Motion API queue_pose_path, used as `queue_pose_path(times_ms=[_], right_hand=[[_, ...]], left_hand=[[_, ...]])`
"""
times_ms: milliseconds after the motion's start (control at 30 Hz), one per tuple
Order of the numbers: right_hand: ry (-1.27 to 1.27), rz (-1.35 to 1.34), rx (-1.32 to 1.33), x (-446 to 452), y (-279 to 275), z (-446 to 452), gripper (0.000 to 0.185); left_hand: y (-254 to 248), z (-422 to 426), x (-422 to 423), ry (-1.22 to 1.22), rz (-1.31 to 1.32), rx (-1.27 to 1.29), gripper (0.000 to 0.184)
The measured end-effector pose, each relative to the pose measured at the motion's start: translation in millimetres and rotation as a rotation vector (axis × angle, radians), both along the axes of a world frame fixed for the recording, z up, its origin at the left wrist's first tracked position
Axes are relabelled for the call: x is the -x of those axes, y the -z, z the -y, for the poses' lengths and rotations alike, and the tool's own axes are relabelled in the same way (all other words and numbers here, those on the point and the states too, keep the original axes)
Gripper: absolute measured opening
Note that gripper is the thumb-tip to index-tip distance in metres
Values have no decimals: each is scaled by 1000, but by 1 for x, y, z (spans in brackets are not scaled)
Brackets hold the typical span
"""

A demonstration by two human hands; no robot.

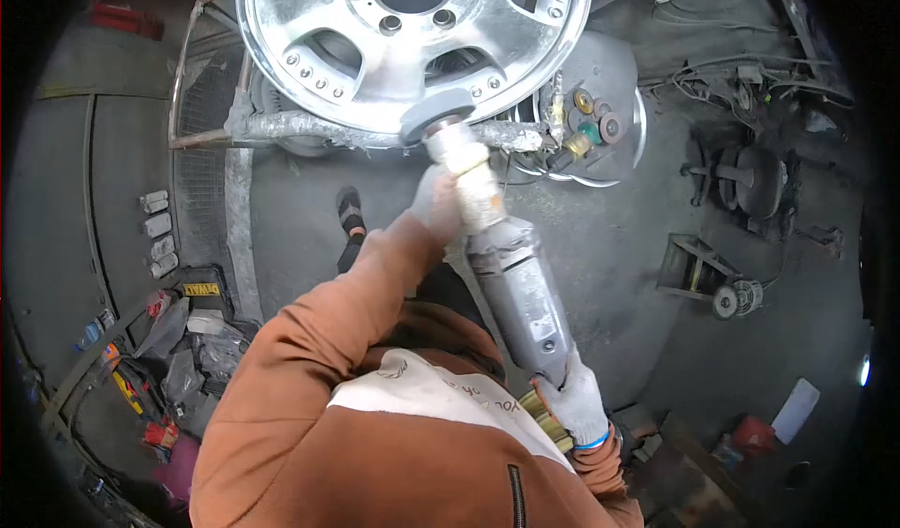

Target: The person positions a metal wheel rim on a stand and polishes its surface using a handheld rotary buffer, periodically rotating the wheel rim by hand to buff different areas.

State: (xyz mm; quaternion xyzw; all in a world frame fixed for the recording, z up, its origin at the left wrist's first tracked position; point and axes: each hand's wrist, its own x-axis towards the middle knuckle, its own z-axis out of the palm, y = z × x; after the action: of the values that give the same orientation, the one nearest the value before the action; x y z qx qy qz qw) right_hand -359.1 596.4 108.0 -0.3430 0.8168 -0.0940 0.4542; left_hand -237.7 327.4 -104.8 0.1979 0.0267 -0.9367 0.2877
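A long grinder with a grey body and a pale, wrapped front slants across the middle of the view. My gloved left hand is closed around its front section, slightly blurred. At the rear end, my right hand, in a white glove with a blue cuff band, grips the housing. The grinder's grey round disc overlaps the lower edge of a shiny metal wheel rim; whether they touch, I cannot tell. The rim lies face toward me on a crusted metal frame.
Right of the rim, a smaller tool and several small discs lie on a grey surface. An office chair and a wheeled metal frame stand further right. Bags and a DeWalt case are at left, cables upper right.
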Motion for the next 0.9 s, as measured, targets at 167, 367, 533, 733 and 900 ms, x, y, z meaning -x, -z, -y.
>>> queue_pose_path(times_ms=[167, 367, 533, 733, 900], right_hand=[[-48, 33, 13, -1, 12, -2, 79], [100, -14, 17, 28, 6, -11, 77], [22, -128, 105, 34, 47, -25, 74], [-63, 5, 23, 12, 90, -14, 63], [-111, 71, 51, 18, 117, -11, 69]], left_hand=[[-2, 3, -10, -36, 22, 4, 23], [-8, 3, 58, -10, 52, 69, 19], [2, -7, 57, -58, 62, 148, 20], [9, -9, -24, -138, 244, 138, 26], [5, 1, -44, -129, 318, 150, 33]])
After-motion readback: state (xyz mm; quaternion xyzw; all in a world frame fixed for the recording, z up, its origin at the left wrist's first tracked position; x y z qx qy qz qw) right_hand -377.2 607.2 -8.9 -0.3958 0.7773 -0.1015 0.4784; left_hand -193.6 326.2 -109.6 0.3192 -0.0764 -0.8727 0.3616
